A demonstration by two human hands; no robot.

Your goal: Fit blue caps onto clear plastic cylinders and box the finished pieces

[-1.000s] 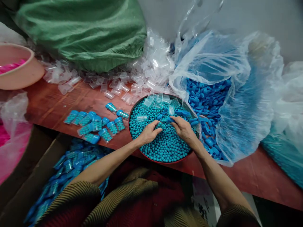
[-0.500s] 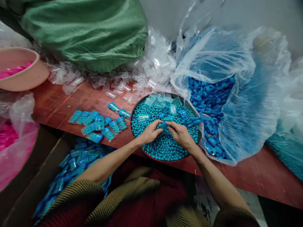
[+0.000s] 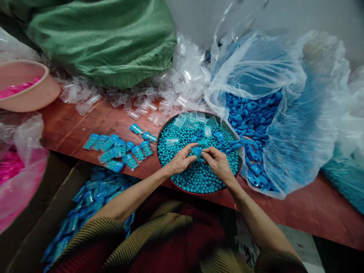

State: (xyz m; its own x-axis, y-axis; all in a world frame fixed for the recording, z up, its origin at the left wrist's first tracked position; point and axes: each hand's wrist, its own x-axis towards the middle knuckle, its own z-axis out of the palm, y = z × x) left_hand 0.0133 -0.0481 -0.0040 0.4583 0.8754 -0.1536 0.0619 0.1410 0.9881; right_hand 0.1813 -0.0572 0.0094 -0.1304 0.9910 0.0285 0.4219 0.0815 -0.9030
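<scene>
Over a round tub (image 3: 199, 193) filled with turquoise beads (image 3: 199, 178), both hands meet around a small clear bottle with a blue cap (image 3: 196, 152). My left hand (image 3: 180, 161) grips it between thumb and fingers from the left. On the other side my right hand (image 3: 217, 161) is closed, with its pinched fingertips at the blue cap. Several empty clear bottles (image 3: 192, 125) and blue caps (image 3: 219, 138) lie on the beads. Left of the tub, several bead-filled, blue-capped bottles (image 3: 120, 148) rest on the red table (image 3: 68, 131).
A plastic bag of blue caps (image 3: 253, 113) opens at the tub's right. Clear empty bottles (image 3: 182, 81) are heaped behind, beside a green cloth sack (image 3: 105, 41). A pink basin (image 3: 28, 89) stands far left. Below the table edge, a box holds many filled bottles (image 3: 85, 204).
The bottle between my fingers has turned, and more of it shows. My right fingertips have shifted slightly right. The camera view has moved a little.
</scene>
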